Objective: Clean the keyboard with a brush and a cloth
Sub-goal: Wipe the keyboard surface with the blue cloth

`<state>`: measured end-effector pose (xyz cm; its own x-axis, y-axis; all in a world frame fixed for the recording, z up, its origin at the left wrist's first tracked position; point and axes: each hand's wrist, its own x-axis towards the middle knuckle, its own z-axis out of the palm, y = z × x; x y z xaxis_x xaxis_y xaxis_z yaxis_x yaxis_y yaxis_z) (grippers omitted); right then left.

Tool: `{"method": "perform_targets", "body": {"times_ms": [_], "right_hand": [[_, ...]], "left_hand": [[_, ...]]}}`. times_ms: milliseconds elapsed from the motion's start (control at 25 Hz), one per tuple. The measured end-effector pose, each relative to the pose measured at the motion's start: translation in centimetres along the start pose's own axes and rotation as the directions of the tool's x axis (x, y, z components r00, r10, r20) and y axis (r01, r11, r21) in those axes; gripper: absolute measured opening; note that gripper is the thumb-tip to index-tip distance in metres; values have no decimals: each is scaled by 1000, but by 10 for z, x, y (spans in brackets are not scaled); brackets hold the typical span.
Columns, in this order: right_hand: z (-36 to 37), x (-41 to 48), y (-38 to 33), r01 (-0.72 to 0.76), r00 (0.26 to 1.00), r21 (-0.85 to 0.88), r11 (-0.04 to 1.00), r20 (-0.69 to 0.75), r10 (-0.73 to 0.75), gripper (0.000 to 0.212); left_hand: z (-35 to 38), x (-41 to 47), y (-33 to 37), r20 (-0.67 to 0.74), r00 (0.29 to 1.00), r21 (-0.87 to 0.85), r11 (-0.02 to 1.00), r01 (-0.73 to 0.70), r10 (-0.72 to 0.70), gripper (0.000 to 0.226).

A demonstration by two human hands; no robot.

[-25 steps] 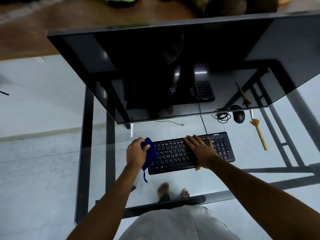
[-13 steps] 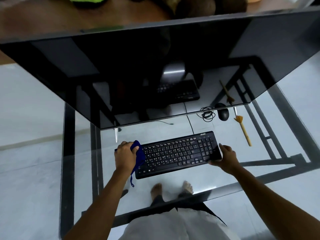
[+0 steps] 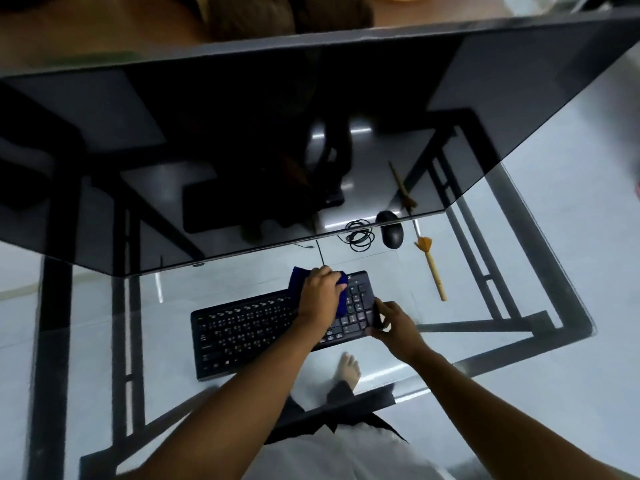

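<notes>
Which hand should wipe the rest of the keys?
Probably the left hand: it holds the blue cloth on the keyboard, while the right hand grips the keyboard's right end.

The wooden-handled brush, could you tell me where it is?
In the head view, the wooden-handled brush lies on the glass table, right of the black keyboard, beside the black mouse.

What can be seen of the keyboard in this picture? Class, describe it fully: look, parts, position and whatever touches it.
The keyboard is black, plastic-looking and full-sized, with pale key legends and a number pad at its right end. It lies flat, slightly askew, on the glass table. The left hand presses a blue cloth onto its far-right area; the right hand grips its right edge.
</notes>
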<state>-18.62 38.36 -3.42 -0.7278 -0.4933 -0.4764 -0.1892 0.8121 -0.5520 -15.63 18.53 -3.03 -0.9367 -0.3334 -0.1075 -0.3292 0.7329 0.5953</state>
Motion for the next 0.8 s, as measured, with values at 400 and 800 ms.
{"method": "perform_targets", "body": {"times_ms": [400,800], "right_hand": [[-3,2,13,-9,997,233,972,-75,27,62],[0,3,20,61,995,168,984,-85,-47,54]], "left_hand": [[-18,-6,-11,-70,989,109,984,141,-134,21],[-46,-52,-54,-214,907,47,924,379,-362,21]]}}
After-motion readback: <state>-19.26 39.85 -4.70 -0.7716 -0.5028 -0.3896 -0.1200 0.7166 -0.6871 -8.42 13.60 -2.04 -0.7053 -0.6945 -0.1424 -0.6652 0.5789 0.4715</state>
